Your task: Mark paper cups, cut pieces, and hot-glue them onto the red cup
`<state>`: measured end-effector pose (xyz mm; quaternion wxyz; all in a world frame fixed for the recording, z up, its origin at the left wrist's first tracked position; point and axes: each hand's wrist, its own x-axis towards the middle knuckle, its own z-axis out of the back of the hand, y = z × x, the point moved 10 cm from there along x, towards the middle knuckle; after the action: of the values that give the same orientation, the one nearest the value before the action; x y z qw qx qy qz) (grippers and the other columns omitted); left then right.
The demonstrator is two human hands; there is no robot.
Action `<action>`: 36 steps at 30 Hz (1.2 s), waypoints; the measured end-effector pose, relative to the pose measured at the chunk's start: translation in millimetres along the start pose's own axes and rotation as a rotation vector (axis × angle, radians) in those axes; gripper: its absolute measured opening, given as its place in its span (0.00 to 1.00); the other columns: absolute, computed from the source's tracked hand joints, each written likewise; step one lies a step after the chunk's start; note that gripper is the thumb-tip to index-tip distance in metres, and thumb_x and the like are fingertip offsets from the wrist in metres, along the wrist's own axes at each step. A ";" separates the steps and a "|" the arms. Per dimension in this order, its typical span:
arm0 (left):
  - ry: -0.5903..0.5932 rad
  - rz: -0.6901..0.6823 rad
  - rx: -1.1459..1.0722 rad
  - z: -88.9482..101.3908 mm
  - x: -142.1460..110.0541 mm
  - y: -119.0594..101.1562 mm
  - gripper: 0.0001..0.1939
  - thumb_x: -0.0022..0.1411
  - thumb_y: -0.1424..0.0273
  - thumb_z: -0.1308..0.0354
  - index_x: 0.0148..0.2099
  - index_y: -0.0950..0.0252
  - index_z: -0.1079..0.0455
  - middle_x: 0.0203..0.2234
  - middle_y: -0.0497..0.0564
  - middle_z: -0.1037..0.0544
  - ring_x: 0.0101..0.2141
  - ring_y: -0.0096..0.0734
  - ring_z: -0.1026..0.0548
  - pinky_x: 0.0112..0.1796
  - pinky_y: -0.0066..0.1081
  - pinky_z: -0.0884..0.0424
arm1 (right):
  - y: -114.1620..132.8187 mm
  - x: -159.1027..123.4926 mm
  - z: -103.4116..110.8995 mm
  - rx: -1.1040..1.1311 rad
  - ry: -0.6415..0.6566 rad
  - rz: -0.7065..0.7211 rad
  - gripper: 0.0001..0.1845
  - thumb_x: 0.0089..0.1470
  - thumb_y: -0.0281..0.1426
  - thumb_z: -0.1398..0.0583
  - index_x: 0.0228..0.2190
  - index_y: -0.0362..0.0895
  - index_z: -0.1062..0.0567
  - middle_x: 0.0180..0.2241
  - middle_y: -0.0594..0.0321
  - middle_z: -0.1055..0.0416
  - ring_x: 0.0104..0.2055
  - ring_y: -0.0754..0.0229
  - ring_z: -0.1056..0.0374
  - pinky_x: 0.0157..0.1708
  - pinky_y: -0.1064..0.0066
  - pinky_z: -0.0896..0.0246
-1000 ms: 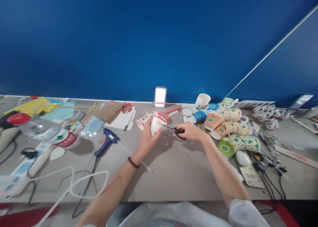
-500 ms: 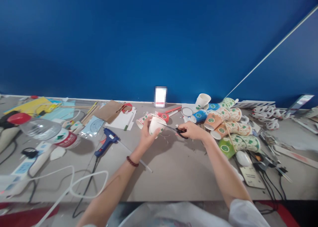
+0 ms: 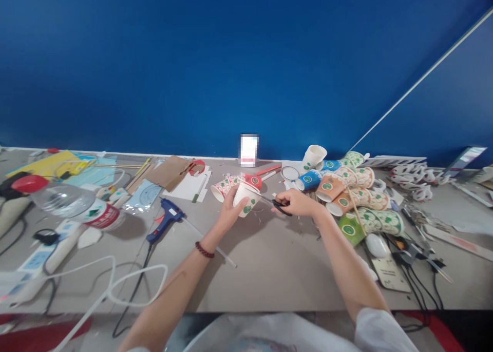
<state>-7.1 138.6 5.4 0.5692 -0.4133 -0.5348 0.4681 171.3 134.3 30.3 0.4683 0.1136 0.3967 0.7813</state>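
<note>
My left hand [image 3: 228,212] is closed round a white paper cup [image 3: 246,199] with green prints, held a little above the grey table [image 3: 269,259]. A red bead bracelet sits on that wrist. My right hand [image 3: 298,203] grips black-handled scissors [image 3: 278,204] whose blades reach left to the cup's rim. Small paper scraps lie on the table under the cup.
A heap of printed paper cups [image 3: 346,188] lies right of my hands, with two more cups [image 3: 231,182] just behind. A blue glue gun [image 3: 165,218], a water bottle [image 3: 73,203], a white cable [image 3: 115,285], card sheets and a power strip fill the left.
My left hand has turned the cup, so its green print now faces me. The scissors have stayed at the rim; both hands shifted only slightly.
</note>
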 end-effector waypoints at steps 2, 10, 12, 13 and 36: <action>0.026 -0.036 0.046 -3.5 -0.8 -3.9 0.20 0.55 0.61 0.41 0.48 0.63 0.32 0.42 0.54 0.25 0.44 0.40 0.27 0.45 0.37 0.30 | 0.3 0.0 -1.0 0.002 0.009 0.000 0.23 0.46 0.47 0.41 0.17 0.44 0.40 0.16 0.72 0.45 0.21 0.68 0.52 0.21 0.74 0.57; 0.059 -0.109 0.217 -8.9 -4.9 -4.4 0.24 0.56 0.61 0.42 0.53 0.65 0.38 0.47 0.56 0.27 0.48 0.41 0.29 0.50 0.40 0.35 | 0.6 2.9 -6.4 0.010 0.022 0.023 0.24 0.46 0.48 0.40 0.17 0.44 0.42 0.17 0.73 0.49 0.21 0.69 0.54 0.21 0.74 0.57; 0.046 -0.132 0.240 -8.3 -5.9 -7.1 0.24 0.56 0.62 0.42 0.53 0.65 0.39 0.48 0.57 0.28 0.49 0.41 0.30 0.51 0.40 0.36 | 1.1 2.9 -6.2 0.022 0.021 0.024 0.24 0.46 0.47 0.40 0.17 0.44 0.42 0.16 0.73 0.49 0.21 0.69 0.54 0.21 0.74 0.57; 0.033 -0.135 0.245 -7.4 -6.2 -8.1 0.24 0.56 0.62 0.42 0.53 0.65 0.39 0.48 0.57 0.29 0.50 0.41 0.30 0.51 0.40 0.36 | 1.3 2.8 -5.9 0.026 0.019 0.022 0.24 0.46 0.47 0.40 0.17 0.44 0.42 0.16 0.73 0.49 0.21 0.69 0.54 0.21 0.74 0.57; -0.064 -0.165 0.300 1.2 -10.0 -21.7 0.27 0.55 0.62 0.40 0.55 0.63 0.41 0.49 0.57 0.29 0.49 0.43 0.30 0.49 0.40 0.34 | 4.8 2.0 -1.6 -0.038 -0.011 0.045 0.23 0.48 0.48 0.41 0.17 0.44 0.41 0.16 0.72 0.47 0.20 0.68 0.53 0.21 0.74 0.56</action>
<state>-6.2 124.0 24.4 0.6437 -0.2633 -0.5087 0.5075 166.4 133.9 32.4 0.4550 0.1178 0.3765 0.7984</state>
